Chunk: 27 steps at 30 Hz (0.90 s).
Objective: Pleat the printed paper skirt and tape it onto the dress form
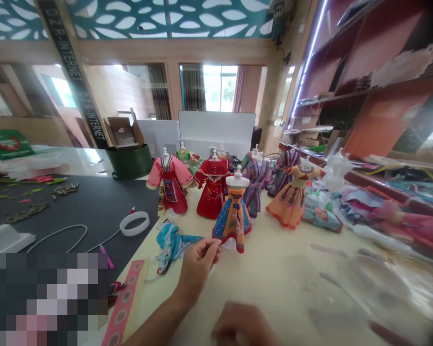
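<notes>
My left hand [201, 257] is closed in a pinch at the lower left hem of an orange and blue doll dress [237, 216], which stands on a small white mannequin. The pinch hides part of the hem. Low in the frame, my right hand [243, 324] is smeared by motion and its fingers cannot be made out. A crumpled light-blue cloth [171, 242] lies left of the dress. Behind stand a pink and red robe [173, 185], a red dress [213, 187], a purple robe [257, 185] and an orange dress [290, 197].
A pink patterned strip [126, 302] runs along the table's left side. On the dark surface lies a white ring [134, 224] with a cable. Cloth pieces [392, 214] are heaped at the right. An open cardboard box [124, 132] sits in a green container [129, 162].
</notes>
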### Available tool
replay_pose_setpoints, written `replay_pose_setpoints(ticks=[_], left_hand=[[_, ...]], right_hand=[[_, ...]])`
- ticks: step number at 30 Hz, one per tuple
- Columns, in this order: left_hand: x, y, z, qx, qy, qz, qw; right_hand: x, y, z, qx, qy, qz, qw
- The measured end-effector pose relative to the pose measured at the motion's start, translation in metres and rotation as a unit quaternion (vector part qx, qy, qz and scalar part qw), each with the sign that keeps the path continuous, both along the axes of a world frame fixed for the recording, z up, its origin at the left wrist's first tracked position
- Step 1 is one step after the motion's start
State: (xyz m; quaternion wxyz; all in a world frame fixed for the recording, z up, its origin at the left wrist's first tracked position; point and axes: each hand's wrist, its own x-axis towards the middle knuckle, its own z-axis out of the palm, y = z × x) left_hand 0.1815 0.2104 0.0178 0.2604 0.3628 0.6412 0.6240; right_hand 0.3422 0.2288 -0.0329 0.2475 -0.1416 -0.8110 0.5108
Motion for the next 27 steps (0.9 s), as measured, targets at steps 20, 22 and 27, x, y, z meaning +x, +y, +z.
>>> replay_pose_setpoints(ticks=[20, 22, 27], left_hand=[[0.022, -0.008, -0.013, 0.178, 0.44, -0.024, 0.88], [0.022, -0.009, -0.015, 0.175, 0.445, -0.027, 0.878], [0.023, -0.009, -0.018, 0.179, 0.456, -0.035, 0.871]], right_hand=[[-0.01, 0.034, 0.027, -0.46, 0.155, -0.045, 0.873], [-0.01, 0.035, 0.024, -0.46, 0.164, -0.041, 0.872], [-0.01, 0.036, 0.021, -0.481, 0.179, -0.026, 0.858]])
